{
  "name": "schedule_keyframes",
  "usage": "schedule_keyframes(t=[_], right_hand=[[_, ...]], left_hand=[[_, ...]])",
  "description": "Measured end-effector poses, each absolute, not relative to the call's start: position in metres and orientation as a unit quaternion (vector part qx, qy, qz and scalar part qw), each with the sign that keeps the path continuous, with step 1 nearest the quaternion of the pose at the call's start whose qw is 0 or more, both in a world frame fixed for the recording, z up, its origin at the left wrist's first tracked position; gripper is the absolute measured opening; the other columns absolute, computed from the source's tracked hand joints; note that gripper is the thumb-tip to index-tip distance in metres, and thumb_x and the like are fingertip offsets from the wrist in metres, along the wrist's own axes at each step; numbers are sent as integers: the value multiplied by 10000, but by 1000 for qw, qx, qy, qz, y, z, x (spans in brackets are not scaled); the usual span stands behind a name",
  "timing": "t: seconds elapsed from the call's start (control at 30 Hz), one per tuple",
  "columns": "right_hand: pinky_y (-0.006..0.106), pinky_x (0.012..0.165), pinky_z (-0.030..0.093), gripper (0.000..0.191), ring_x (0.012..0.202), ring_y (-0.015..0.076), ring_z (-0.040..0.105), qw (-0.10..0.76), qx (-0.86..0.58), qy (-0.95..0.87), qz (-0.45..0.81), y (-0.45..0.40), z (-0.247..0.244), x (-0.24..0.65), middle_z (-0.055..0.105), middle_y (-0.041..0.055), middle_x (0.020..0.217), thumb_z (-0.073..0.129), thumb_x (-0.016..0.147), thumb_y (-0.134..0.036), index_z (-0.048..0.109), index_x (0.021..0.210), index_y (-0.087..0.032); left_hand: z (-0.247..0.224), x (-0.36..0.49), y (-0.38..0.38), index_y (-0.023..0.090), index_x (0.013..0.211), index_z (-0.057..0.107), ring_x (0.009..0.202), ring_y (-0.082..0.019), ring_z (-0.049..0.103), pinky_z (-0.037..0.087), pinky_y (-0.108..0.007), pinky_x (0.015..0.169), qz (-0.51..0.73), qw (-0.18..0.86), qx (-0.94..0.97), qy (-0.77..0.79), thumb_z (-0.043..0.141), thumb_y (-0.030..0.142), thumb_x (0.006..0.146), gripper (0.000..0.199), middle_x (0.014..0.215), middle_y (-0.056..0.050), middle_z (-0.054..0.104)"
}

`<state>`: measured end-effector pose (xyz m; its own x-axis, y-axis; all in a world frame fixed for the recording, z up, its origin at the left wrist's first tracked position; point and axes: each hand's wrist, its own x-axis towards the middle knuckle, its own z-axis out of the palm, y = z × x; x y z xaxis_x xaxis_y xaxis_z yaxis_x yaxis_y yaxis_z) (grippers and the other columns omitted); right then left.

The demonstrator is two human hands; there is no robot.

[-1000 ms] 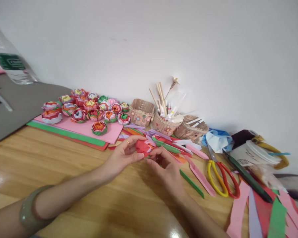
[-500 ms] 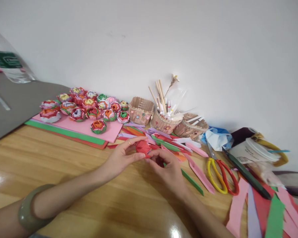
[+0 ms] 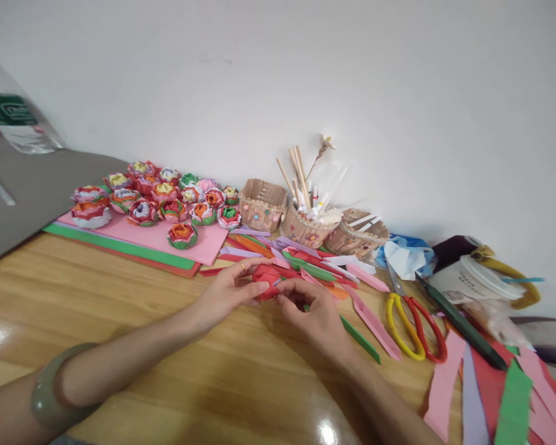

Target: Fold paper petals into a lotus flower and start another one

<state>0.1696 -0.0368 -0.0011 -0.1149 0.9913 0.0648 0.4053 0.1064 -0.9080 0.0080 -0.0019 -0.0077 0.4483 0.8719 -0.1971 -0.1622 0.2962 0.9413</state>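
Note:
Between my two hands, just above the table, is a small red folded-paper piece (image 3: 265, 275). My left hand (image 3: 231, 290), with a ring on one finger, grips it from the left between thumb and fingers. From the other side my right hand (image 3: 311, 312) pinches its lower right edge, with the fingertips partly hidden. Behind the hands lies a loose pile of folded paper strips (image 3: 301, 256) in red, green, purple, white and pink. Several finished paper flowers (image 3: 181, 235) sit to the left on a pink paper sheet (image 3: 206, 246).
Against the wall stand woven-looking baskets (image 3: 264, 207), one with sticks and pens. To the right are scissors (image 3: 410, 324) with yellow and red handles, a dark green utility knife (image 3: 463, 324), a lidded white tub (image 3: 467, 281) and cut paper strips (image 3: 512, 405). A plastic bottle (image 3: 16, 120) is at far left.
The red paper piece has turned slightly between my fingers, showing more of its folded edges. Both hands keep nearly the same place.

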Motion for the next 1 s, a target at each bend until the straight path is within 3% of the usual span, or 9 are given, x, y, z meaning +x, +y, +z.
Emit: schedule_keyframes(t=[0.27, 0.43, 0.53, 0.8, 1.0], right_hand=[[199, 453, 344, 186, 509, 97, 453, 385, -573, -640, 337, -38, -6, 167, 592, 7, 608, 490, 750, -181, 671, 774, -151], [198, 436, 346, 193, 471, 86, 456, 389, -571, -583, 427, -37, -3, 167, 582, -5, 614, 506, 759, -237, 666, 832, -159], [197, 432, 368, 187, 424, 69, 459, 401, -560, -541, 483, -36, -1, 167, 578, -14, 611, 534, 766, -308, 649, 775, -161], [196, 450, 410, 215, 436, 71, 497, 441, -571, -492, 487, -38, 1, 163, 605, -7, 593, 660, 694, -364, 676, 695, -150], [178, 458, 436, 217, 441, 64, 543, 417, -482, -473, 608, -32, -4, 177, 656, 7, 602, 677, 711, -377, 705, 681, -164]], left_hand=[[-11, 10, 0, 180, 924, 609, 941, -215, 558, 418, -359, 859, 401, 673, 483, 392, 728, 243, 621, 332, 955, -45, 620], [-14, 8, 0, 192, 963, 573, 931, -214, 562, 429, -356, 831, 396, 681, 473, 396, 711, 267, 648, 352, 949, -42, 602], [-15, 8, 1, 189, 951, 573, 935, -211, 561, 423, -354, 844, 402, 674, 474, 399, 716, 262, 642, 348, 964, -44, 606], [-13, 9, 2, 164, 939, 569, 879, -191, 576, 423, -354, 843, 405, 669, 479, 400, 726, 230, 613, 367, 924, -35, 612], [-14, 7, 2, 188, 982, 581, 925, -187, 562, 434, -327, 800, 385, 733, 444, 342, 720, 242, 640, 374, 980, -41, 622]])
